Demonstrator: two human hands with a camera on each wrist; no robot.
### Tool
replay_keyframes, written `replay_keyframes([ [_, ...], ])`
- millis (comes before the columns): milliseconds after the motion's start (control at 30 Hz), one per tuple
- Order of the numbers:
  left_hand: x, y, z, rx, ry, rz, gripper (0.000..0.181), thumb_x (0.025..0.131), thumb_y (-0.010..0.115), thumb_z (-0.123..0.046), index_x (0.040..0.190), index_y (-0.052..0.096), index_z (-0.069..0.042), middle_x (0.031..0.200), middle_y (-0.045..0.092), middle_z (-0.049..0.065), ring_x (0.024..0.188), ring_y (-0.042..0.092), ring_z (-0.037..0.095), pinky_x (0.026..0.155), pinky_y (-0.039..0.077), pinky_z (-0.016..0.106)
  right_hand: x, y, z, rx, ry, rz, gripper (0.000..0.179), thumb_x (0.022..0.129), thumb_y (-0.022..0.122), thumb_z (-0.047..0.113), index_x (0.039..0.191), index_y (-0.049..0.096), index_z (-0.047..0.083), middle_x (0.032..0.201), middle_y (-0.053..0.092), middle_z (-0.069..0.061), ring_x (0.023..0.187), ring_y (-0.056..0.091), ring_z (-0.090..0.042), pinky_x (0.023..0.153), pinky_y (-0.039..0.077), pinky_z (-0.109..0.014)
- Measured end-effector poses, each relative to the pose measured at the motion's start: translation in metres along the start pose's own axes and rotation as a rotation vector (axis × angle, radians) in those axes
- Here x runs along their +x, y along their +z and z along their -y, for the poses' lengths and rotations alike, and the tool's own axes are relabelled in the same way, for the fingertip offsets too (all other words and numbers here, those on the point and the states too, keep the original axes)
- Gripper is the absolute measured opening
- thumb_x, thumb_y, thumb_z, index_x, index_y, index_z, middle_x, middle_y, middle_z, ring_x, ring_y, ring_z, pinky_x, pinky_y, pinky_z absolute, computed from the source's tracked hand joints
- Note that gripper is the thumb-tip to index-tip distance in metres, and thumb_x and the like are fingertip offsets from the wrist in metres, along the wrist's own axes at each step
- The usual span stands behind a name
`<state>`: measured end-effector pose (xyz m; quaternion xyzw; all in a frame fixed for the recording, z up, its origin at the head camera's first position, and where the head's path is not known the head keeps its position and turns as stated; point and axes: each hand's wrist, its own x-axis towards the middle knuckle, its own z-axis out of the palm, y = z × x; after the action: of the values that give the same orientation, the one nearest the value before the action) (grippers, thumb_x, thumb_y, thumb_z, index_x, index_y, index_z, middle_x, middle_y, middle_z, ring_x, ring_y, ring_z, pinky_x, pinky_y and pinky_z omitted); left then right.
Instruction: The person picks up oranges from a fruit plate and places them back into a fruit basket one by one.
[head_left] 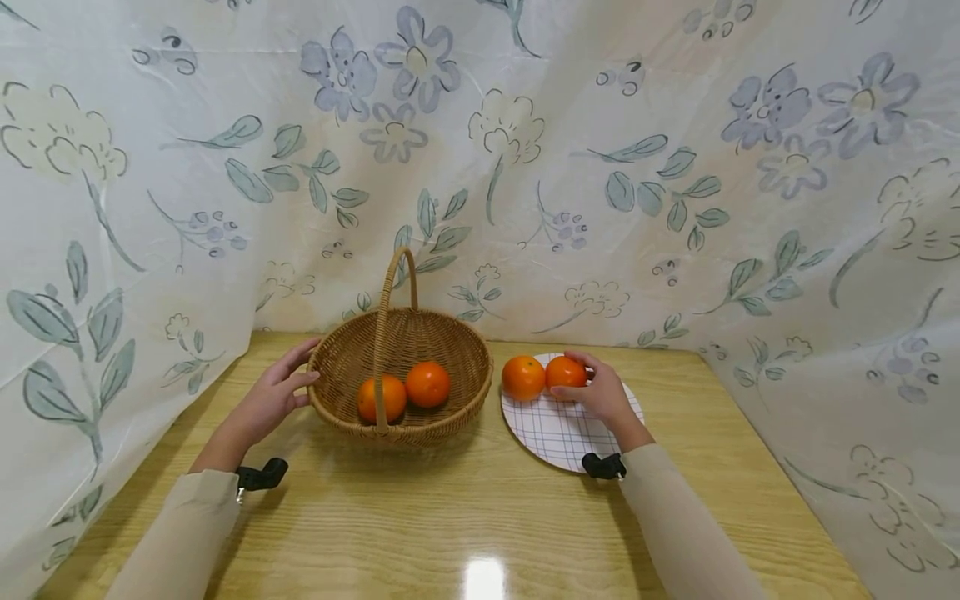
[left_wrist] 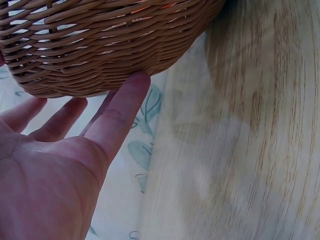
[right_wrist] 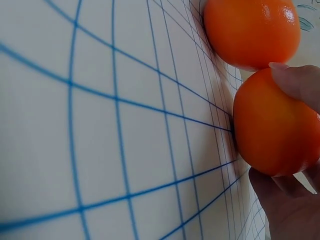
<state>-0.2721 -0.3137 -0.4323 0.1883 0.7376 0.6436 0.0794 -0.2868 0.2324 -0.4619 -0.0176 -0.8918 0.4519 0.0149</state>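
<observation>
A brown wicker basket (head_left: 435,429) with a tall handle stands upright on the table, two oranges (head_left: 428,384) inside it. My left hand (head_left: 272,398) touches the basket's left side, and the left wrist view shows its fairly straight fingers (left_wrist: 120,117) against the weave. On the right, my right hand (head_left: 602,394) holds an orange (head_left: 564,377) between thumb and fingers, over the checked round plate (head_left: 555,433). Another orange (head_left: 522,378) lies on that plate, just left of the held one. In the right wrist view the held orange (right_wrist: 275,125) sits close against the plate's surface.
The wooden table (head_left: 390,525) runs under the basket and plate. Flower-patterned cloth (head_left: 510,183) hangs behind and along both sides. A black wrist mount (head_left: 262,474) sits on the left wrist, another (head_left: 603,466) on the right, over the plate's front edge.
</observation>
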Motion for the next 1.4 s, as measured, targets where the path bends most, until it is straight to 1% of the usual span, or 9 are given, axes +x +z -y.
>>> replay_keyframes([
  [200, 0.0000, -0.0004, -0.0021, -0.003, 0.000, 0.002, 0.062, 0.111, 0.044, -0.018, 0.165, 0.016, -0.012, 0.161, 0.017, 0.025, 0.131, 0.046, 0.024, 0.089, 0.059, 0.029, 0.0000, 0.0019, 0.0020, -0.003, 0.011, -0.026, 0.081, 0.080, 0.089, 0.036, 0.151, 0.051, 0.023, 0.147, 0.054, -0.011, 0.125, 0.051, -0.036, 0.110, 0.046, -0.052],
  [400, 0.0008, 0.0004, 0.0000, -0.012, 0.001, 0.003, 0.063, 0.111, 0.045, -0.020, 0.165, 0.014, -0.010, 0.161, 0.017, 0.026, 0.129, 0.049, 0.017, 0.089, 0.059, 0.028, -0.0009, 0.0016, 0.0012, 0.002, 0.023, -0.039, 0.081, 0.081, 0.089, 0.036, 0.151, 0.051, 0.022, 0.150, 0.052, -0.011, 0.125, 0.051, -0.036, 0.111, 0.046, -0.052],
  [533, 0.0020, 0.0004, 0.0028, -0.011, 0.000, 0.005, 0.064, 0.111, 0.046, -0.021, 0.165, 0.014, -0.010, 0.161, 0.017, 0.027, 0.127, 0.050, 0.014, 0.089, 0.059, 0.027, -0.0023, -0.0009, 0.0012, 0.009, 0.026, -0.040, 0.082, 0.080, 0.090, 0.033, 0.151, 0.051, 0.020, 0.149, 0.053, -0.013, 0.124, 0.052, -0.036, 0.110, 0.046, -0.053],
  [667, 0.0018, 0.0001, 0.0031, 0.001, -0.006, 0.003, 0.064, 0.111, 0.045, -0.022, 0.165, 0.014, -0.011, 0.162, 0.017, 0.026, 0.129, 0.049, 0.017, 0.090, 0.059, 0.027, -0.0028, -0.0010, 0.0020, 0.034, 0.039, -0.039, 0.081, 0.080, 0.090, 0.030, 0.151, 0.052, 0.020, 0.149, 0.053, -0.014, 0.125, 0.053, -0.037, 0.111, 0.047, -0.053],
  [833, 0.0003, -0.0004, -0.0004, 0.014, -0.011, 0.002, 0.063, 0.111, 0.044, -0.021, 0.166, 0.013, -0.012, 0.163, 0.016, 0.026, 0.131, 0.047, 0.021, 0.090, 0.058, 0.026, -0.0012, 0.0009, 0.0018, 0.061, 0.064, -0.033, 0.082, 0.080, 0.090, 0.031, 0.152, 0.051, 0.021, 0.152, 0.050, -0.014, 0.129, 0.051, -0.038, 0.113, 0.045, -0.054],
  [967, -0.0012, -0.0006, -0.0031, 0.022, -0.014, -0.003, 0.064, 0.111, 0.045, -0.022, 0.165, 0.014, -0.011, 0.163, 0.017, 0.027, 0.128, 0.048, 0.019, 0.089, 0.058, 0.025, -0.0010, 0.0023, 0.0027, 0.077, 0.074, -0.032, 0.081, 0.080, 0.090, 0.029, 0.151, 0.051, 0.021, 0.152, 0.050, -0.014, 0.129, 0.051, -0.037, 0.113, 0.045, -0.053],
  [1167, -0.0021, 0.0000, -0.0043, 0.018, -0.011, -0.003, 0.065, 0.111, 0.045, -0.022, 0.165, 0.013, -0.009, 0.162, 0.017, 0.027, 0.125, 0.051, 0.013, 0.089, 0.058, 0.024, -0.0026, 0.0028, 0.0040, 0.084, 0.063, -0.040, 0.080, 0.082, 0.089, 0.027, 0.152, 0.050, 0.019, 0.151, 0.050, -0.015, 0.129, 0.051, -0.038, 0.113, 0.045, -0.053],
  [1267, -0.0019, 0.0001, -0.0044, 0.021, -0.013, -0.004, 0.065, 0.111, 0.046, -0.022, 0.165, 0.013, -0.009, 0.162, 0.017, 0.027, 0.126, 0.050, 0.014, 0.089, 0.058, 0.024, -0.0034, 0.0027, 0.0042, 0.099, 0.062, -0.043, 0.080, 0.082, 0.088, 0.026, 0.152, 0.050, 0.018, 0.151, 0.050, -0.015, 0.130, 0.050, -0.038, 0.113, 0.045, -0.053],
  [1400, -0.0018, 0.0001, -0.0046, 0.031, -0.017, -0.008, 0.064, 0.111, 0.046, -0.023, 0.165, 0.014, -0.009, 0.162, 0.017, 0.027, 0.130, 0.047, 0.021, 0.089, 0.058, 0.025, -0.0043, 0.0027, 0.0043, 0.115, 0.071, -0.048, 0.080, 0.082, 0.089, 0.026, 0.151, 0.051, 0.019, 0.152, 0.050, -0.014, 0.131, 0.049, -0.038, 0.115, 0.044, -0.052],
])
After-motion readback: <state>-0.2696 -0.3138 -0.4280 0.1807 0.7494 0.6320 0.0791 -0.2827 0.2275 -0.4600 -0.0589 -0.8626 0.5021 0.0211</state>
